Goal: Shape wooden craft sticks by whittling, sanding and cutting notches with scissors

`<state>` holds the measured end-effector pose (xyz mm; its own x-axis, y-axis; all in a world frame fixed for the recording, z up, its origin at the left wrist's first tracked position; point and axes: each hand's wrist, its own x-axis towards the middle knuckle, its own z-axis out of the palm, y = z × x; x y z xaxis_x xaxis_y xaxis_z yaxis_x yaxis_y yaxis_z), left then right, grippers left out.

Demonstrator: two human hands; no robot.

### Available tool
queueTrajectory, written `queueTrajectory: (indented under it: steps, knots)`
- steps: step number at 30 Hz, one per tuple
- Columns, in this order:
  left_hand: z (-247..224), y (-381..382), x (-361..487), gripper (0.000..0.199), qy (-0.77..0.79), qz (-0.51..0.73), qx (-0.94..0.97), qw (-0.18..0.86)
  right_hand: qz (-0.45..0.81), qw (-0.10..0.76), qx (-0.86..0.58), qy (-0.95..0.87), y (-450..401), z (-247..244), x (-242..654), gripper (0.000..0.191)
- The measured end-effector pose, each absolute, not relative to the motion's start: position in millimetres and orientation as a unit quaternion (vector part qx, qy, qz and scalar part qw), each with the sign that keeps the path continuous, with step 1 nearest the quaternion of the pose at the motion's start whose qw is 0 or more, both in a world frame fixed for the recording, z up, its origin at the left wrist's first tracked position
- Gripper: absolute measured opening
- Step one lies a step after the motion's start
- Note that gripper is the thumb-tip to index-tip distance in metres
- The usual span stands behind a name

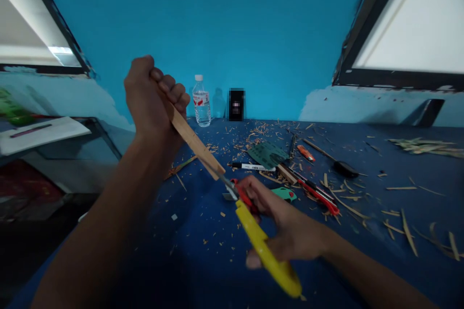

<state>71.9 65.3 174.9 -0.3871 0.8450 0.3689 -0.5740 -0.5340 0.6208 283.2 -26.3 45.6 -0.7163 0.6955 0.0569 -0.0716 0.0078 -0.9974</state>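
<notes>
My left hand [152, 99] is raised above the blue table [203, 231] and grips the top of a flat wooden strip [195, 142], which slants down to the right. My right hand [286, 231] holds a yellow-handled cutter [266, 251] with a red slider. Its blade tip [228, 184] meets the lower end of the strip. Wood shavings [395, 217] litter the table.
A plastic water bottle [201, 101] and a dark phone-like object [236, 104] stand at the back wall. A white marker [252, 167], a green cut piece [268, 154], red and orange cutters [319, 193] and thin sticks lie right of centre. A glass side table [54, 135] stands left.
</notes>
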Motion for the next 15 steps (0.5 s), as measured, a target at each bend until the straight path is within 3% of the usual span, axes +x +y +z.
queueTrajectory:
  steps: [4,10,15]
  knots:
    - [164.2,75.4,77.0,0.038,0.212,0.796,0.333,0.459,0.604,0.302,-0.327,-0.661,-30.7,40.6,280.6,0.074]
    - [149.9,87.9,83.0,0.037,0.223,0.778,0.326,0.489,0.578,0.250,-0.273,-0.727,-20.6,23.1,299.2,0.136]
    - [161.8,85.4,78.9,0.037,0.190,0.789,0.352,0.467,0.634,0.213,-0.195,-0.718,-11.2,14.4,299.8,0.130]
